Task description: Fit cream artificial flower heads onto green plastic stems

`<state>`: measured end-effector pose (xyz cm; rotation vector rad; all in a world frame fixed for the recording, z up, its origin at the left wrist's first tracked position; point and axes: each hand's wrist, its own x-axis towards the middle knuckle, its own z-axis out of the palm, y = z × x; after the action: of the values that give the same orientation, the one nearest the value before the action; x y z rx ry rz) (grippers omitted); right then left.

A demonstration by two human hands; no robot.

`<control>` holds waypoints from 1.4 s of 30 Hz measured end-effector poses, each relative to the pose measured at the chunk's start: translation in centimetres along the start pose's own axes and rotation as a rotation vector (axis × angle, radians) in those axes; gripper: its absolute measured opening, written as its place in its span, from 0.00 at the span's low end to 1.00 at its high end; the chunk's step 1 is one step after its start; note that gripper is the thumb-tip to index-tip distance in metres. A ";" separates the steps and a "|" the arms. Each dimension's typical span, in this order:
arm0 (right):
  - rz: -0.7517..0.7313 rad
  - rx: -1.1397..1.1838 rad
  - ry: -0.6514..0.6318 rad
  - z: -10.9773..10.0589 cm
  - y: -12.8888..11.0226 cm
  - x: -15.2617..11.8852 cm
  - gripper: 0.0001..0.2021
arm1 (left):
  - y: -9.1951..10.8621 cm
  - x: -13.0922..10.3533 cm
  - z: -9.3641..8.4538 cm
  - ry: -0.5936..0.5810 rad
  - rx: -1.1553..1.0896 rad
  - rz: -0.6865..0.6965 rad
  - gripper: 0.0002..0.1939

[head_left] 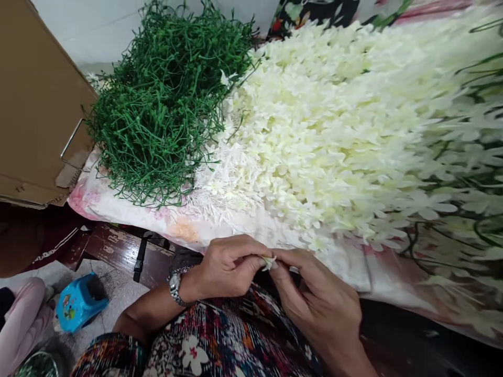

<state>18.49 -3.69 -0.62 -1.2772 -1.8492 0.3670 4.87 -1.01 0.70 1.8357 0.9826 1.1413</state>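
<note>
A small pale flower piece (pixel 269 262) is pinched between the fingertips of both hands, close to my body. My left hand (pixel 231 267), with a metal watch on the wrist, holds it from the left. From the other side, the thumb and forefinger of my right hand (pixel 318 298) grip it. Beyond my hands lies a wide heap of cream-white artificial petals (pixel 334 120). White thin stamens (pixel 230 183) are bunched at its left edge. A tangled pile of green plastic stems (pixel 165 99) rests at the back left.
A floral cloth (pixel 129 207) covers the work surface. At the far left stands a cardboard box (pixel 39 104). Finished-looking white flowers with green stems (pixel 428 204) lie at the right. A blue stool (pixel 78 303) is on the floor, near another person's leg (pixel 25 319).
</note>
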 end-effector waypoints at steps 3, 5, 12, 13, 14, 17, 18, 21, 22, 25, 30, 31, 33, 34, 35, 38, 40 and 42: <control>-0.023 -0.015 0.002 0.0 -0.1 0.3 0.07 | 0.0 -0.2 -0.8 0.013 0.129 0.041 0.07; -0.016 -0.047 0.026 0.0 -0.1 0.4 0.07 | -0.4 -0.3 -2.0 0.067 0.260 0.104 0.08; -0.059 -0.124 0.055 0.2 0.3 1.1 0.05 | -3.0 0.2 -8.7 0.509 0.890 0.079 0.07; -0.085 -0.126 0.055 0.3 0.3 1.1 0.05 | -3.1 0.5 -9.4 0.525 0.951 0.066 0.07; -0.112 -0.124 0.056 0.4 0.4 1.2 0.05 | -3.3 0.8 -10.0 0.531 1.003 0.059 0.07; -0.161 -0.108 0.056 0.6 0.5 1.2 0.06 | -3.2 1.5 -11.3 0.552 1.128 0.041 0.06; -0.164 -0.104 0.056 0.7 0.5 1.1 0.06 | -3.2 1.7 -11.7 0.568 1.171 0.028 0.06; -0.156 -0.107 0.060 0.7 0.6 1.0 0.08 | -3.0 2.0 -12.6 0.618 1.295 -0.044 0.07; -0.156 -0.108 0.062 0.7 0.7 1.0 0.08 | -3.1 2.0 -12.9 0.629 1.325 -0.068 0.08; -0.166 -0.115 0.063 0.8 0.7 1.0 0.08 | -3.2 2.1 -13.4 0.647 1.355 -0.097 0.08; -0.159 -0.120 0.053 1.0 0.9 0.9 0.07 | -3.3 2.3 -13.6 0.671 1.256 -0.032 0.05; -0.159 -0.116 0.054 1.1 0.9 0.9 0.07 | -3.4 2.2 -13.6 0.691 1.228 -0.014 0.04; -0.161 -0.113 0.059 1.1 1.0 0.8 0.08 | -3.4 1.9 -13.6 0.747 1.166 0.021 0.04; -0.158 -0.114 0.060 1.1 1.1 0.8 0.08 | -3.4 1.6 -13.7 0.781 1.124 0.036 0.03; -0.159 -0.113 0.060 1.1 1.1 0.7 0.08 | -3.4 1.4 -13.8 0.820 1.071 0.048 0.03; -0.155 -0.121 0.060 1.0 1.2 0.6 0.08 | -3.4 0.4 -14.0 0.972 0.855 0.051 0.02; -0.154 -0.144 0.070 0.9 1.1 0.6 0.08 | -3.1 -0.3 -13.9 1.077 0.681 0.042 0.01; -0.149 -0.165 0.082 0.9 1.0 0.6 0.08 | -2.8 -0.8 -13.6 1.147 0.490 0.042 0.02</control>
<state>18.35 -2.52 -1.48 -1.2346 -1.9217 0.0816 -8.55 2.06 2.36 1.4399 1.9828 2.1992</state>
